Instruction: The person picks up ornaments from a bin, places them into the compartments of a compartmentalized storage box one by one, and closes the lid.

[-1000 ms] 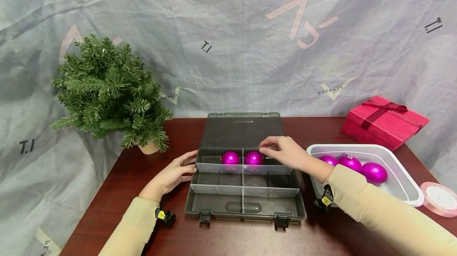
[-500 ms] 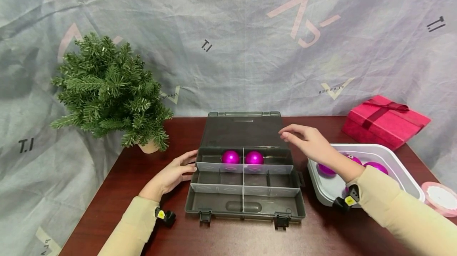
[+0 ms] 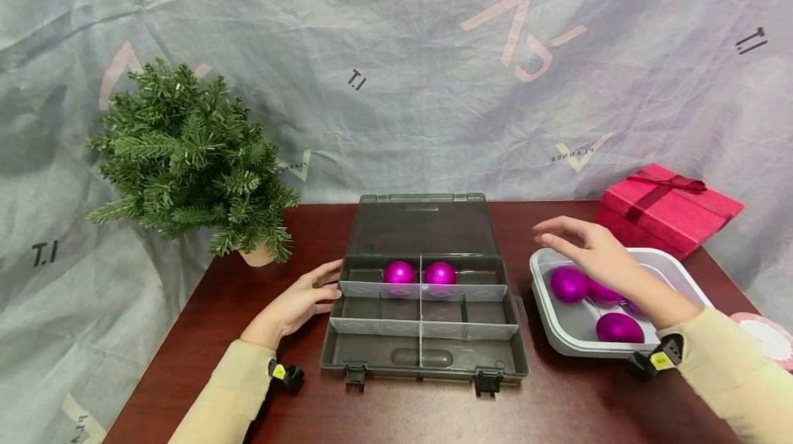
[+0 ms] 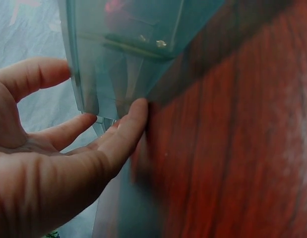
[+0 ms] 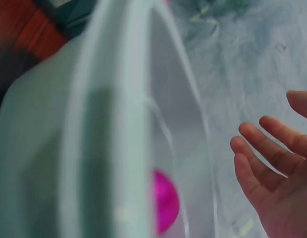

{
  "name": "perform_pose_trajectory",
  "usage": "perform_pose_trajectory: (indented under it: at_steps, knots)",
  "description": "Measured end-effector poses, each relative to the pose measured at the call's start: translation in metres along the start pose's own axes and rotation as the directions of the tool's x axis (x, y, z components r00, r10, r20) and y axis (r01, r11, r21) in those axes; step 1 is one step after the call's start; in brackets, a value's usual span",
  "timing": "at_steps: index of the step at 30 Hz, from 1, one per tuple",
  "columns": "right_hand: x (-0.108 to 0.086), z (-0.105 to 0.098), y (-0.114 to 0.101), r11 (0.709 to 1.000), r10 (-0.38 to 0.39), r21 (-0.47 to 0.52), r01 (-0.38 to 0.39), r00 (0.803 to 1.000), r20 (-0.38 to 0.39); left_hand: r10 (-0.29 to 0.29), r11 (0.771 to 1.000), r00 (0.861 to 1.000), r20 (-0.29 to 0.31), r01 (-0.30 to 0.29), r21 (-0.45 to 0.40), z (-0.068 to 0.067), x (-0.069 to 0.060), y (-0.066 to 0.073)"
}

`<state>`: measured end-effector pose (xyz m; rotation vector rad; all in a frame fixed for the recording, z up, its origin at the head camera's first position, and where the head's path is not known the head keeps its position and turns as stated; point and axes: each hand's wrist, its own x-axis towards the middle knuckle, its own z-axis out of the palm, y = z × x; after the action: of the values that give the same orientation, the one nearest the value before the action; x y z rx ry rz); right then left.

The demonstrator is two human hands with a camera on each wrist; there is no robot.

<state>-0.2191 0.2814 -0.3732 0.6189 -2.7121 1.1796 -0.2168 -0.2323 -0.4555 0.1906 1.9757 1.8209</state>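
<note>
My left hand [image 3: 296, 308] touches the left side of a dark see-through compartment box [image 3: 365, 349] with its fingertips; the left wrist view shows relaxed fingers [image 4: 128, 129] against the box wall. The box lies with its lid [image 3: 427, 227] laid back. In its rear row sit two shiny magenta Christmas balls, one ball [image 3: 399, 273] left of the middle divider and the other ball [image 3: 440, 275] right of it. Above a white plastic tub [image 3: 551, 334] hovers my right hand [image 3: 597, 255], holding nothing, fingers loosely bent. Several magenta balls [image 3: 619, 328] lie in the tub, partly hidden by that arm.
A small artificial fir tree [image 3: 192, 155] in a pot stands at the back left. Behind the tub is a red gift box [image 3: 665, 210] with a dark ribbon. A roll of pink ribbon [image 3: 768, 337] lies at the right edge, partly covered by the sleeve.
My right hand has left the ball in the rear right compartment and moved right, over the tub. The left hand and the box have stayed in place.
</note>
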Motion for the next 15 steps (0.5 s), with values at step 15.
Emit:
perform_pose_trajectory:
  at_steps: [15]
  knots:
    - [-0.035,-0.014,0.044,0.989,0.052,-0.146,-0.035,0.992,0.112,0.009,1.000,1.000,0.006,-0.009,-0.002,-0.002,0.000,-0.002]
